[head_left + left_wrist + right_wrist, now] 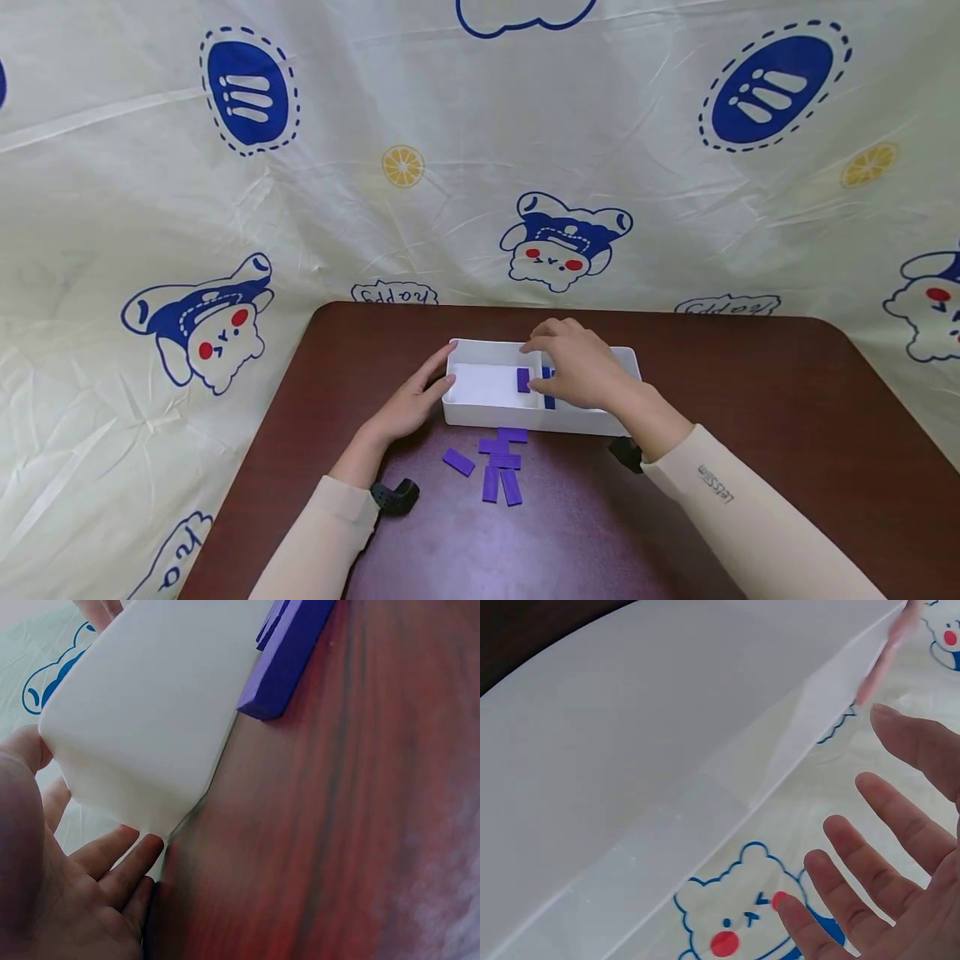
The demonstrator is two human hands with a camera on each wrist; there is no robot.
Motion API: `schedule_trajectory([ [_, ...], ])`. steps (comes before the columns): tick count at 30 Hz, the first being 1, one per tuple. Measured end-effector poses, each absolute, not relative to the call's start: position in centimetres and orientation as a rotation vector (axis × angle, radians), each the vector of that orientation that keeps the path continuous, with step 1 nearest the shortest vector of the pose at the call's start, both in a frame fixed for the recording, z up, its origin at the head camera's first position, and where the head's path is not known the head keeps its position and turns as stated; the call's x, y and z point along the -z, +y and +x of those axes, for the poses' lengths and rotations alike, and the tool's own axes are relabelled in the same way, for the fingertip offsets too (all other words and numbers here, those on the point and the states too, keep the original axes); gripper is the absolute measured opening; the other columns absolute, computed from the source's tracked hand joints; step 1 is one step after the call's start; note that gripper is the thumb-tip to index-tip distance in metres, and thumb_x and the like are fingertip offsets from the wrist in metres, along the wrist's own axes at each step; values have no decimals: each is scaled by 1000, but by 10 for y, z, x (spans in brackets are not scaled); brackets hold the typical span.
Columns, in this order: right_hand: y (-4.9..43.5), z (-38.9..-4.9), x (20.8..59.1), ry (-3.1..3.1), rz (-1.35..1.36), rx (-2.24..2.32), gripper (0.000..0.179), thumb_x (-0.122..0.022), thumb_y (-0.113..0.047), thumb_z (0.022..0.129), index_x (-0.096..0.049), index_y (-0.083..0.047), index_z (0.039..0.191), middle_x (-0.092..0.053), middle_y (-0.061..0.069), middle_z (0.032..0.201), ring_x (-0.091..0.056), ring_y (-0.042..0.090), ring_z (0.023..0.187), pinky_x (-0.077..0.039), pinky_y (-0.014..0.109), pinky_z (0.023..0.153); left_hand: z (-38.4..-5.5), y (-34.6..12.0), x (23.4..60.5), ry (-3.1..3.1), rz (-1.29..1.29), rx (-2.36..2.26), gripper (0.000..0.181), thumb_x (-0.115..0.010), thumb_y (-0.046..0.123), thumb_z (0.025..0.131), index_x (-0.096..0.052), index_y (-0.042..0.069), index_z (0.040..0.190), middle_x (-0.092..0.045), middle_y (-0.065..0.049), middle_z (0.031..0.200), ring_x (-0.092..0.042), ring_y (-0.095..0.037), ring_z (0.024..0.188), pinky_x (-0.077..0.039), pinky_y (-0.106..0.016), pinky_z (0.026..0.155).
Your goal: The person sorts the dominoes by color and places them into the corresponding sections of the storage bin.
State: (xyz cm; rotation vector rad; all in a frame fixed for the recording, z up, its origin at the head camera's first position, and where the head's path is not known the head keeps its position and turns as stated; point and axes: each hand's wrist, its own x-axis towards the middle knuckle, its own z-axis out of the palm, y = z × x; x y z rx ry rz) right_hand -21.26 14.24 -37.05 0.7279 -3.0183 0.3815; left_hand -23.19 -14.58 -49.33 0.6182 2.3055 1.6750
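Observation:
A white two-compartment box (487, 414) lies lengthwise across the table. My left hand (411, 402) is at its left end, thumb at the near corner and extended fingers along the end wall, touching it, as the left wrist view shows. Over the divider hovers my right hand (581, 362); its fingers (900, 825) are spread with nothing between them. Below the right thumb, a purple block (522, 380) sits in the left compartment beside the divider. Blue pieces (550, 402) show just right of the divider, partly hidden by the right hand.
Several flat purple blocks (505, 461) lie loosely grouped on the brown table (600, 533) in front of the box; one purple block (458, 462) lies apart to the left. A patterned cloth (337, 225) hangs behind the table's far edge.

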Motion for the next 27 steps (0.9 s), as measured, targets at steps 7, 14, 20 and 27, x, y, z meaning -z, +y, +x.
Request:
schedule_trajectory([
  [7,142,-190,362,-2969,860,-358,46,-88,-31,83,-76,-17,125,-66,7,129,-58,31,124,-51,54,104,-232,-147,495,2320,612,-1651,59,-48,35,111,-23,39,165,-30,-8,170,-31,-31,156,-29,-56,124],
  [14,139,-162,361,-3006,936,-361,46,-88,-30,83,-75,-16,125,-70,3,117,-67,22,106,-58,44,91,-235,-148,495,2309,638,-1658,60,-48,33,112,-22,37,165,-29,-9,170,-30,-32,157,-29,-57,124],
  [20,133,-140,378,-3074,1045,-412,43,-87,-30,84,-74,-13,120,-71,2,110,-66,13,91,-58,35,79,-235,-148,493,2308,626,-1647,60,-48,34,111,-22,37,165,-28,-11,170,-29,-33,157,-28,-58,124],
  [27,123,-134,412,-3069,1178,-322,46,-90,-36,79,-73,-14,116,-68,-3,101,-59,9,81,-53,33,73,-235,-148,493,2312,626,-1659,59,-47,33,112,-22,37,165,-30,-10,170,-32,-31,156,-30,-55,124],
])
